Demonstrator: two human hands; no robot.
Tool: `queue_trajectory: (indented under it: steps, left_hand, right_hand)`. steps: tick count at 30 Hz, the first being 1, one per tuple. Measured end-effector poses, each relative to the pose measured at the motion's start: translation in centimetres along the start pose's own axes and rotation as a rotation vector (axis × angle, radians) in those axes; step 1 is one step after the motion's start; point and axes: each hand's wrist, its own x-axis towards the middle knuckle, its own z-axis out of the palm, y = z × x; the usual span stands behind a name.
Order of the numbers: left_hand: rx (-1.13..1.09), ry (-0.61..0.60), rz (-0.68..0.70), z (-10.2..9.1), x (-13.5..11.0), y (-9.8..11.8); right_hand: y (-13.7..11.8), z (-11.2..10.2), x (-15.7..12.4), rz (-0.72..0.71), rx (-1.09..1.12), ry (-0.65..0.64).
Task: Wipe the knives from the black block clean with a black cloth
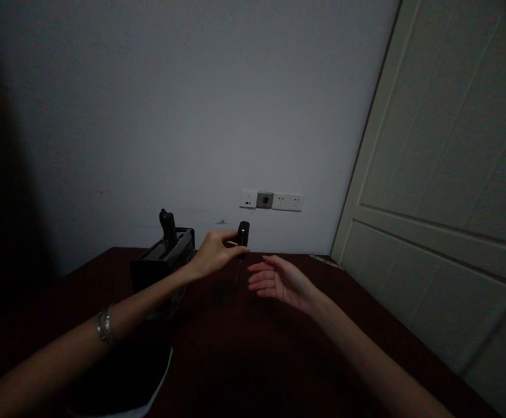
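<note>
My left hand [213, 253] is closed in a pinch on the black handle of a screwdriver [243, 234], whose thin shaft points down toward the dark red table [244, 348]. A bracelet sits on that wrist. To the right of the screwdriver, my right hand [279, 280] hovers just above the table, palm turned inward, fingers stretched out and holding nothing. A black boxy device [163, 262] with an upright knob or lever on top stands on the table just behind and left of my left hand.
A white sheet or mat edge [157, 386] shows under a dark object at the near left. A wall socket strip [271, 201] sits low on the white wall. A pale panelled door [444, 203] closes off the right side. The room is dim.
</note>
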Motion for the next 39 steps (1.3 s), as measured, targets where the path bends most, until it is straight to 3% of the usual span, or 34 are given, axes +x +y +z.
queue_trajectory:
  steps: [6, 18, 23, 30, 39]
  left_hand:
    - [0.074, -0.018, 0.009, 2.1, -0.6, -1.5]
    - [0.094, -0.014, 0.135, 3.5, -1.7, -1.7]
    - [0.171, 0.053, 0.331, 4.1, -2.6, -2.6]
    - [0.362, 0.040, 0.781, 4.9, -4.5, -4.3]
    - [0.634, 0.157, 0.912, 5.9, -7.1, -5.3]
  right_hand:
    - [1.1, -0.3, 1.0, 0.016, 0.012, 0.023]
    - [2.3, -0.5, 2.0, 0.030, 0.133, 0.062]
    - [2.6, -0.4, 2.1, 0.015, 0.296, 0.095]
    - [4.2, -1.3, 2.9, 0.053, 0.444, 0.076]
    - [5.9, -1.7, 3.6, 0.115, 0.461, 0.046]
